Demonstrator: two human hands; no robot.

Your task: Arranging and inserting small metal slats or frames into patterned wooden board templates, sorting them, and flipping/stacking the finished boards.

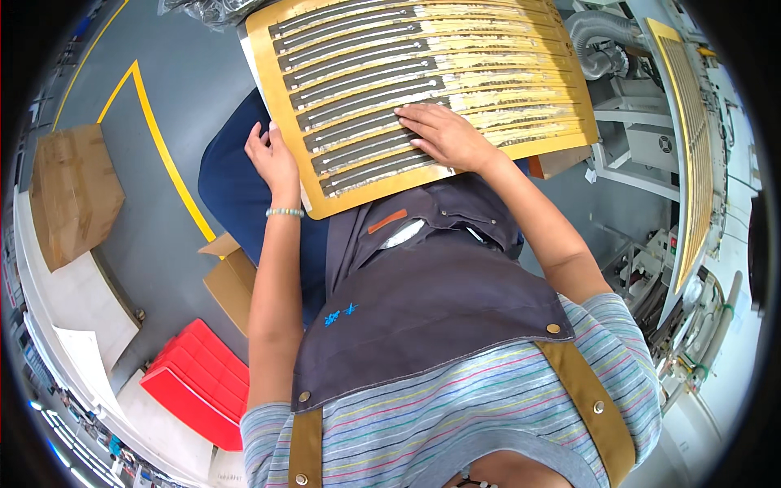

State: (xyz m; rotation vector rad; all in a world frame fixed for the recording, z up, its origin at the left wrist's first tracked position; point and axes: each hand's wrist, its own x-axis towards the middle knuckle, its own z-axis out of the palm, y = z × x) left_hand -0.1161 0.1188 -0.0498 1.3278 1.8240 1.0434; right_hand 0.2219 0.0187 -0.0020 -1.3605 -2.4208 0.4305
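Observation:
Across my lap lies a large golden-yellow board (313, 199) with rounded corners. It carries several parallel dark strips (358, 98) with pale lines along them; toward the right they run under a silvery, patchy covering (504, 89). My right hand (447, 138) rests palm down on the strips near the board's middle, fingers stretched out and a little apart. At the board's left edge is my left hand (274, 163), its fingers loosely bent and apart, with nothing visible between them. Whether its thumb touches the edge, I cannot tell. A beaded bracelet (285, 212) circles that wrist.
A similar slotted yellow panel (687, 154) stands upright at the right, beside a flexible grey duct (598, 37) and a machine frame (643, 175). Cardboard boxes (77, 195) and a red bin (199, 378) are on the left. Clear plastic wrap (207, 10) lies beyond the board.

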